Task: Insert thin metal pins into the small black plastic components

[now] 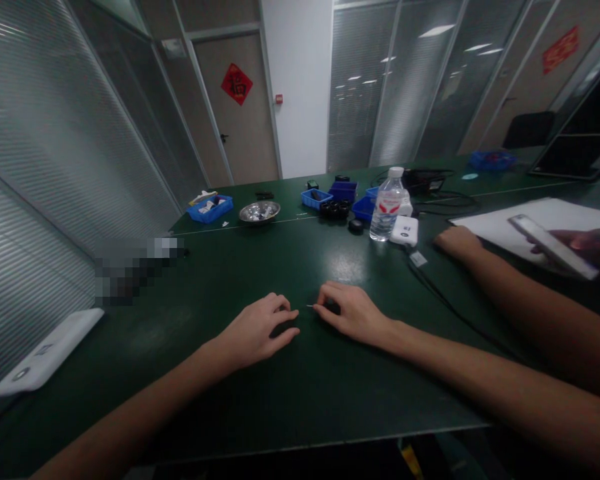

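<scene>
Both my hands rest close together on the dark green table. My left hand is curled over a small dark object that I cannot make out. My right hand pinches a thin small tool or pin whose pale tip points left toward my left hand; a dark part shows under its fingers.
A white device lies at the left edge. A water bottle, a white box, blue bins, a metal bowl stand farther back. At right, another person's arm and a hand with a phone, over white paper. A black cable crosses the table.
</scene>
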A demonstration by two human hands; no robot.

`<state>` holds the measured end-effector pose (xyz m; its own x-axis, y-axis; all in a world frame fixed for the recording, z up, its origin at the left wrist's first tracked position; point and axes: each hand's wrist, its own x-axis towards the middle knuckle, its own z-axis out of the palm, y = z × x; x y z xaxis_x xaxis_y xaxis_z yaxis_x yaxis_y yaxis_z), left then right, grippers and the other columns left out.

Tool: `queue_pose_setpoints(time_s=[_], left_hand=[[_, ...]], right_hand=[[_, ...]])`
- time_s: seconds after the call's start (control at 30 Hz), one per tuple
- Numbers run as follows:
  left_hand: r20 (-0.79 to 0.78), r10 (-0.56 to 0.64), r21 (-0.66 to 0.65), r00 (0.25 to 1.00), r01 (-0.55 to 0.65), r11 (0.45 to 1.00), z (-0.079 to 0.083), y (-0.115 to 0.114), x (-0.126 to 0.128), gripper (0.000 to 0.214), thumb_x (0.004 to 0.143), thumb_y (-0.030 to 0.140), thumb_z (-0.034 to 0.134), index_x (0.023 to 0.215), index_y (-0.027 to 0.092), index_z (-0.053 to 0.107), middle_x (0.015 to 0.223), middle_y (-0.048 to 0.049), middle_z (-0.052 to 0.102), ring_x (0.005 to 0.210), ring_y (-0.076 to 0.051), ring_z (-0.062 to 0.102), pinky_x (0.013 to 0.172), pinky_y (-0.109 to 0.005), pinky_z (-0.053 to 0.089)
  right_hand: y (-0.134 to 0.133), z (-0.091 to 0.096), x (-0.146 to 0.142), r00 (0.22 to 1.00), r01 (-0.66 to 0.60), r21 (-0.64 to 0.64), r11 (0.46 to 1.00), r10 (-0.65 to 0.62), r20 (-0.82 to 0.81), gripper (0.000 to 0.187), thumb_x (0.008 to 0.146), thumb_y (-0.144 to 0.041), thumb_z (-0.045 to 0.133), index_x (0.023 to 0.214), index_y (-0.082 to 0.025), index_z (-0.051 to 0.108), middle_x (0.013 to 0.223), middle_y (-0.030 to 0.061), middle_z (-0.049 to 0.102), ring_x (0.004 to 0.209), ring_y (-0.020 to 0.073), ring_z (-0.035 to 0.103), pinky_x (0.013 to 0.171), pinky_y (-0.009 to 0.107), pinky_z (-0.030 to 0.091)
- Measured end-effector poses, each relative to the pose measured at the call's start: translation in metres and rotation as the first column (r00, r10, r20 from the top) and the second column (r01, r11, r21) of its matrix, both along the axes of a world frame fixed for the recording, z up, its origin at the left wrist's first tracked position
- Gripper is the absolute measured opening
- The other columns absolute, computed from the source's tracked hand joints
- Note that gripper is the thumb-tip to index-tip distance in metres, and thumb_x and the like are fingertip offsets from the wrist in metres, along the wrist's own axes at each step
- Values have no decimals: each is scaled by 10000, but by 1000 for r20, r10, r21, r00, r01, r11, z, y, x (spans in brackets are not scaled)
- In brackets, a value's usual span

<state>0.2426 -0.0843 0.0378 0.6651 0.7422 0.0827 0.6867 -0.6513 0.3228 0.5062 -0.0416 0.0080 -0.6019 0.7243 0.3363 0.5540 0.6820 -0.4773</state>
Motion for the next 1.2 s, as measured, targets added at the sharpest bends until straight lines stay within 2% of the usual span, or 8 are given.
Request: queue_pose_setpoints(time_s=[0.2,0.3,0.53,0.7,0.93,1.0,1.1,1.2], left_hand=[[162,48,-162,986,-21,987,0,14,-9,352,1052,370,440,1146,224,746,1126,-75,636,1018,-193,608,911,-330,492],[226,89,-206,970,-41,978,-8,22,-14,267,1023,338,518,1082,211,745,1109,-63,637,986,-180,613,857,-300,495],[249,147,-232,957,-88,969,-14,27,-19,205,961,311,620,1098,206,730,1121,-68,635,975,-186,596,840,-306,483],[258,168,-241,952,-104,965,-16,29,-18,138,951,267,622,982,178,723,1022,-54,640,852,-158,582,744,-279,464],[238,166,-246,957,-106,963,-15,33,-30,159,957,175,556,986,179,713,1071,-61,651,901,-165,605,796,-288,482],[231,162,-245,960,-103,964,-12,33,-32,185,953,172,555,1044,187,715,1079,-62,652,905,-164,608,795,-285,485],[204,163,-251,965,-109,962,-8,33,-33,269,977,209,527,1183,213,699,1094,-63,654,905,-163,611,794,-286,487],[172,179,-271,969,-128,954,-6,34,-36,267,976,305,561,1179,215,709,1095,-61,652,918,-173,616,805,-295,494]], right_hand=[[0,0,0,1000,-9,19,1000,9,4,94,959,-287,635,927,-201,613,897,11,637,730,144,573,649,274,403],[-1,2,0,1000,-13,20,1000,13,7,98,966,-289,626,928,-199,616,896,13,636,732,145,570,643,275,399],[-1,1,0,1000,-12,9,1000,12,9,103,966,-296,623,932,-199,618,886,16,630,719,144,562,637,273,398],[-1,1,0,1000,-13,13,1000,13,5,99,967,-287,619,924,-198,608,885,14,628,724,146,562,637,273,393],[-1,1,0,1000,-13,13,1000,13,15,97,968,-289,618,934,-198,613,899,17,632,737,149,574,650,274,403],[-1,1,0,1000,-13,11,1000,13,15,98,967,-286,618,928,-196,613,895,17,631,732,146,572,646,273,402],[-1,0,1,1000,-18,2,1000,18,16,96,967,-287,616,933,-197,616,901,18,634,732,145,571,642,272,403],[0,-1,1,1000,-21,-6,1000,21,13,95,969,-292,615,940,-202,615,908,17,638,737,148,576,646,275,409]])
